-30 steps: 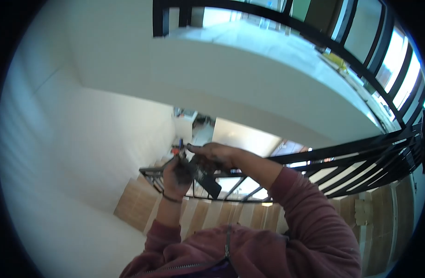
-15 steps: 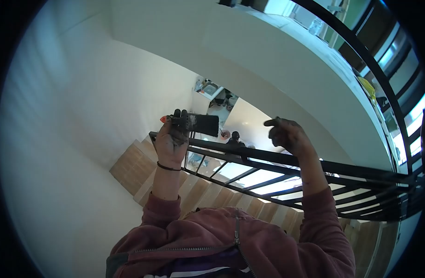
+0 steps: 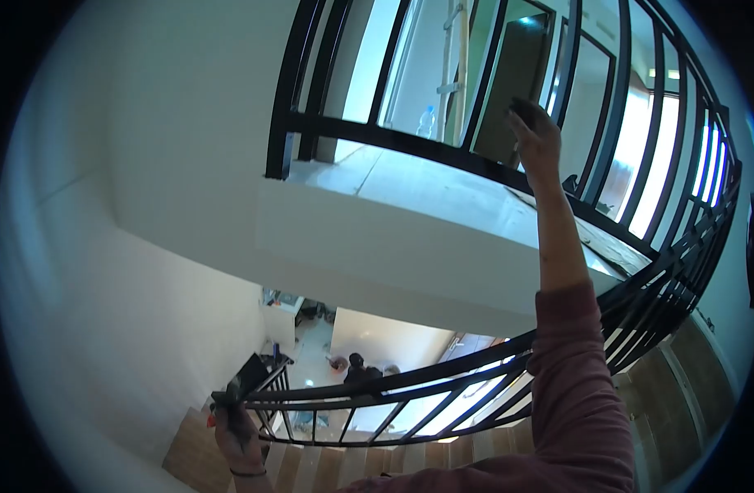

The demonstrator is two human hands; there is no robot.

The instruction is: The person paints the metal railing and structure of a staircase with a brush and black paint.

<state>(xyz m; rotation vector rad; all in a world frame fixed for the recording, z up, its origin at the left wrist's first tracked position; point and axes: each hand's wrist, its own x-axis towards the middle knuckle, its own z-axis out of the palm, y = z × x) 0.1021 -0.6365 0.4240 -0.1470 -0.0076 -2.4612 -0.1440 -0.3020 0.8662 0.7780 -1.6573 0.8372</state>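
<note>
— 2 hands, and both have shifted since half a second ago. Our right hand [image 3: 535,135] has risen from just above the lower rail to full stretch, its fingers [image 3: 521,111] curled loosely against the upper railing [image 3: 443,148]; whether they close on a bar, we cannot tell.

— And the left?

— Our left hand [image 3: 236,431] has dropped to the bottom edge of view, beside the end of the stair railing [image 3: 377,394]. It held a dark tool up at chest level before; now the fingers look wrapped around something dark with a red tip [image 3: 210,421], but it is too small to name with certainty.

— What does that suggest?

— We judge the work has moved from the lower rail toward the upper bars, with the tool parked low for now.

— What surrounds us?

— 1 water bottle [image 3: 426,123] stands on the landing slab [image 3: 410,185] behind the bars, near a pale upright pole [image 3: 459,66]. Wooden steps [image 3: 188,456] descend below, and a person [image 3: 359,367] is on the floor far beneath. Between our right arm and the landing, the black bars themselves stand in the way.
</note>
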